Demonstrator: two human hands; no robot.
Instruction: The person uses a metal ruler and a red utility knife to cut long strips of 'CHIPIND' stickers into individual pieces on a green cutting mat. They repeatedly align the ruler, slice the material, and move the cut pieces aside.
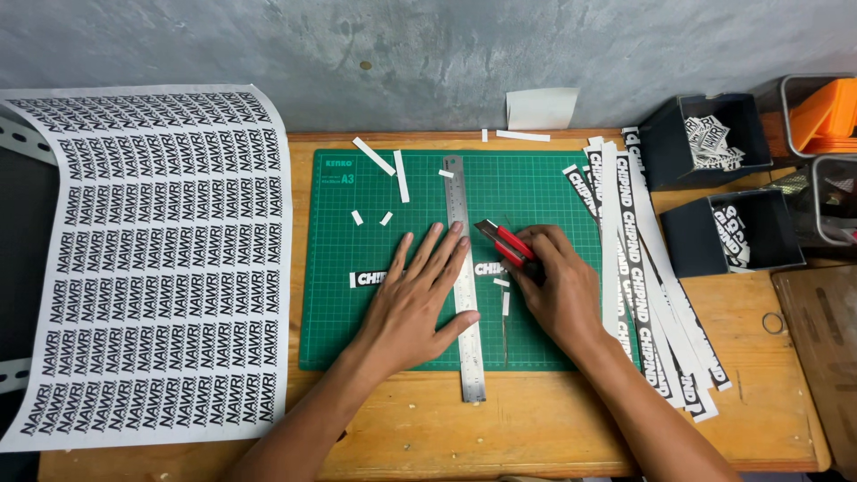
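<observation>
My left hand point(415, 299) lies flat with fingers spread on a printed paper strip point(366, 279) and presses a steel ruler point(465, 268) that runs down the green cutting mat point(339, 330). My right hand point(558, 290) grips a red utility knife point(507, 243), its blade end just right of the ruler, over the strip's right part point(489, 269). Small white offcuts point(384, 165) lie on the mat's upper area.
A large printed sticker sheet point(152, 259) covers the table's left. A pile of long printed strips point(638, 268) lies right of the mat. Two dark boxes point(705, 134) point(736, 234) hold cut labels. Grey bins with an orange item point(826, 112) stand far right.
</observation>
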